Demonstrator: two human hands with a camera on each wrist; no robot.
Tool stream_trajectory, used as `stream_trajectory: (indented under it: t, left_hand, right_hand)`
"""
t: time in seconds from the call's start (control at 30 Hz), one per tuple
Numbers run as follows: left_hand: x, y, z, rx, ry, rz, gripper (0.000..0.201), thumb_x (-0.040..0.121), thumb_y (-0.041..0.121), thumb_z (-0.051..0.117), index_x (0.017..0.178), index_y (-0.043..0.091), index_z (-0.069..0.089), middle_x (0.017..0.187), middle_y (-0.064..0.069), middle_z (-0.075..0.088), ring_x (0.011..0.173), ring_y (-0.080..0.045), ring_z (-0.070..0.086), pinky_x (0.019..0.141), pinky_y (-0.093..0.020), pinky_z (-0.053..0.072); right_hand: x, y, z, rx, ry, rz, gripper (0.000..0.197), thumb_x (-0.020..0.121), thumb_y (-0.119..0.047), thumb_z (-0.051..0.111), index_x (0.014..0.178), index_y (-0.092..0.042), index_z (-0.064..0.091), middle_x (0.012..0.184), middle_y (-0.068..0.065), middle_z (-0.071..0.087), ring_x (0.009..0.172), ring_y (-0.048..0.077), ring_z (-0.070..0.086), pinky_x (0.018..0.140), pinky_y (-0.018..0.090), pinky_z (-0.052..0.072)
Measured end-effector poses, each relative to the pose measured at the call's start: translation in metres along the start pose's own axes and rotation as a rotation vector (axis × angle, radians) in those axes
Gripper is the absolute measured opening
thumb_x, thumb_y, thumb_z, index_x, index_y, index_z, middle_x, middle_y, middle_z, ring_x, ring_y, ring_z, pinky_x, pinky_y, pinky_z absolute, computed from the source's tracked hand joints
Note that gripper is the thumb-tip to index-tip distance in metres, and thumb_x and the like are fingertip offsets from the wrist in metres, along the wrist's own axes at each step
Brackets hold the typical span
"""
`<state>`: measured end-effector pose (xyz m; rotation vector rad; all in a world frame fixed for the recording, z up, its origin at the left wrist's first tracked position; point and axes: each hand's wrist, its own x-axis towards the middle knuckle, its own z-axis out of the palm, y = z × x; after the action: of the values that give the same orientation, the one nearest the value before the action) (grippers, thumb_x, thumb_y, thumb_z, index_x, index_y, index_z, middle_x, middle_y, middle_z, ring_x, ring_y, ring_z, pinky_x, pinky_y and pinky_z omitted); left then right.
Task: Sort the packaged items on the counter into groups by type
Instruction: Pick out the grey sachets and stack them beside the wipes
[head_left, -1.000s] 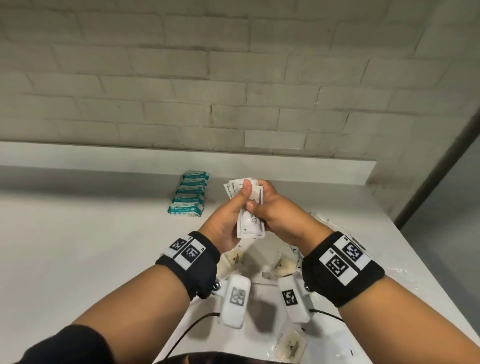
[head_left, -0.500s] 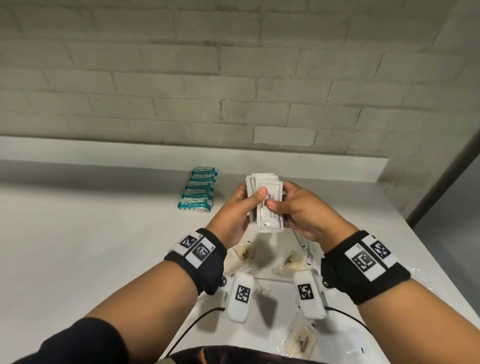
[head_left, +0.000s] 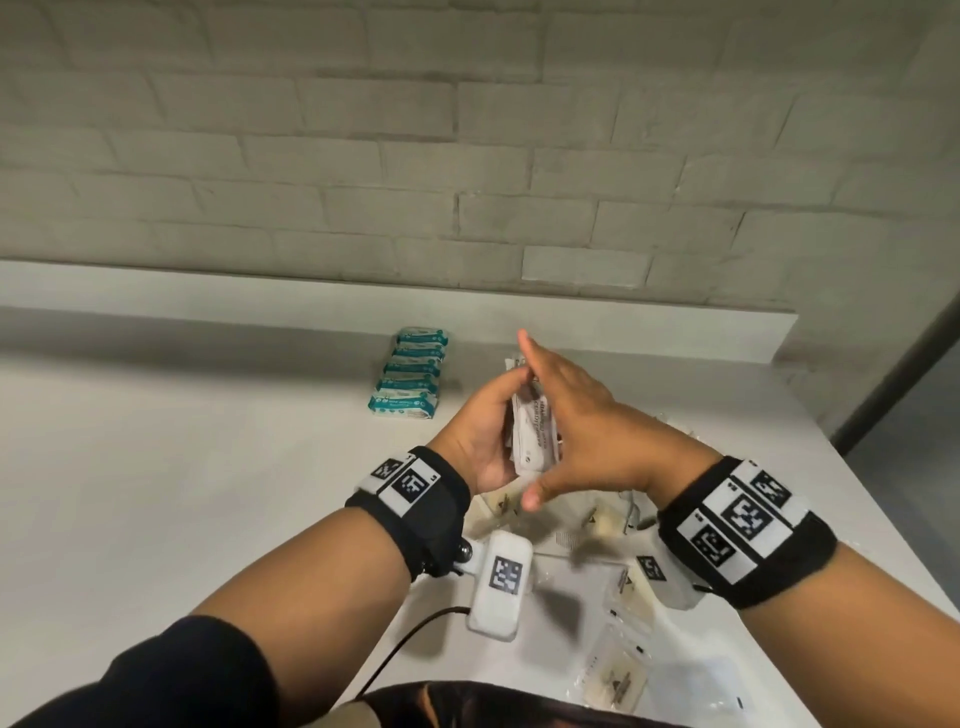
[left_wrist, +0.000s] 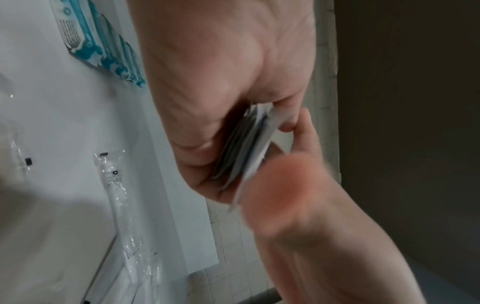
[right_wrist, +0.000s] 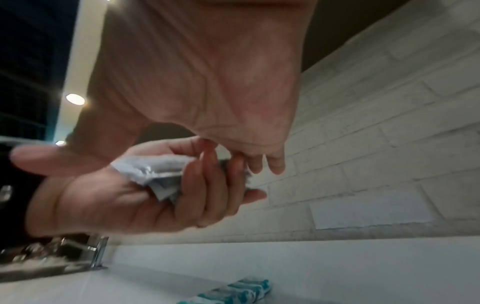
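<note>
Closest to the person, clear plastic bags (head_left: 621, 675) holding small brownish things are lying on the white counter (head_left: 208, 493), below the two wrists. A few more of these bags (head_left: 605, 522) are sitting just past them, under the hands. In the left wrist view, a long clear wrapper (left_wrist: 122, 205) is lying flat on the counter too.

Above those bags, both hands are being held up in the air, close together. The left hand (head_left: 485, 431) is gripping a stack of flat white packets (head_left: 535, 431), with its fingers (right_wrist: 207, 185) curling round one side of the stack and its thumb on the other. The packets are standing on edge between the two hands and are not touching the counter. The right hand (head_left: 582, 431) is lying flat against the front of the stack, with its fingers straight and pointing up and away and its thumb sticking out below. It is pressing on the packets, not wrapping round them.

Farther back and a bit to the left, a neat row of teal and white packs (head_left: 410, 371) is lying on the counter, well apart from the hands. Behind the counter, a pale brick wall (head_left: 467, 156) is standing.
</note>
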<state>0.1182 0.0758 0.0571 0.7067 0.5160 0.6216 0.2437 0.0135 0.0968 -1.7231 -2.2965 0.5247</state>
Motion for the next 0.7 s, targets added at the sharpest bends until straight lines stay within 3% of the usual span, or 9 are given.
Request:
stream_trajectory:
  t: [0.07, 0.13, 0.27, 0.4, 0.53, 0.6, 0.7]
  left_hand:
    - [0.0, -0.002, 0.0, -0.003, -0.031, -0.007, 0.037, 0.089, 0.039, 0.054, 0.11, 0.01, 0.063, 0.096, -0.011, 0.059, 0.088, -0.024, 0.059, 0.075, -0.034, 0.051]
    - [-0.001, -0.003, 0.001, 0.003, -0.031, -0.01, 0.028, 0.084, 0.032, 0.057, 0.101, 0.01, 0.064, 0.089, -0.01, 0.059, 0.08, -0.023, 0.061, 0.068, -0.032, 0.052]
    - [-0.002, -0.001, 0.001, 0.013, -0.007, -0.019, 0.022, 0.077, 0.025, 0.058, 0.088, 0.008, 0.065, 0.074, -0.01, 0.061, 0.069, -0.022, 0.064, 0.063, -0.031, 0.053]
    - [-0.001, -0.003, 0.001, 0.004, 0.013, -0.038, 0.022, 0.081, 0.027, 0.06, 0.091, 0.008, 0.065, 0.08, -0.011, 0.062, 0.074, -0.023, 0.065, 0.067, -0.032, 0.054]
    - [0.002, -0.002, 0.002, 0.055, 0.031, -0.071, 0.027, 0.092, 0.033, 0.05, 0.091, 0.011, 0.066, 0.079, -0.008, 0.064, 0.072, -0.02, 0.066, 0.067, -0.03, 0.053]
    - [0.003, 0.0, 0.002, 0.091, 0.041, -0.08, 0.029, 0.096, 0.031, 0.045, 0.09, 0.011, 0.064, 0.075, -0.007, 0.065, 0.066, -0.018, 0.066, 0.058, -0.026, 0.055]
    - [0.006, 0.002, 0.002, 0.084, 0.074, -0.038, 0.026, 0.096, 0.024, 0.043, 0.087, 0.008, 0.063, 0.07, -0.009, 0.064, 0.062, -0.019, 0.067, 0.055, -0.026, 0.056]
  right_hand:
    - [0.003, 0.0, -0.001, -0.021, 0.08, -0.015, 0.143, 0.058, -0.041, 0.086, 0.138, -0.046, -0.033, 0.152, -0.005, 0.017, 0.143, 0.016, 0.016, 0.115, 0.034, 0.026]
    - [0.003, 0.002, -0.004, 0.0, 0.117, -0.026, 0.141, 0.058, -0.039, 0.085, 0.141, -0.046, -0.029, 0.14, -0.003, 0.028, 0.133, 0.014, 0.028, 0.109, 0.033, 0.037]
    - [0.004, 0.001, -0.003, -0.117, 0.097, -0.056, 0.138, 0.058, -0.052, 0.082, 0.143, -0.042, -0.027, 0.137, 0.0, 0.031, 0.132, 0.017, 0.028, 0.113, 0.03, 0.024]
    - [0.007, 0.0, 0.0, -0.192, 0.108, -0.064, 0.133, 0.058, -0.058, 0.078, 0.147, -0.039, -0.02, 0.13, -0.001, 0.035, 0.126, 0.015, 0.031, 0.11, 0.03, 0.025]
    - [0.01, 0.005, 0.001, -0.256, 0.146, -0.091, 0.123, 0.06, -0.05, 0.074, 0.15, -0.037, -0.009, 0.12, -0.003, 0.039, 0.119, 0.015, 0.038, 0.108, 0.032, 0.031]
    - [0.012, 0.009, 0.002, -0.266, 0.147, -0.09, 0.124, 0.06, -0.051, 0.075, 0.15, -0.037, -0.009, 0.123, -0.002, 0.038, 0.122, 0.016, 0.036, 0.11, 0.032, 0.028]
    - [0.015, 0.014, 0.004, -0.112, 0.072, -0.042, 0.137, 0.053, -0.056, 0.083, 0.148, -0.04, -0.015, 0.145, -0.003, 0.026, 0.136, 0.014, 0.024, 0.114, 0.032, 0.023]
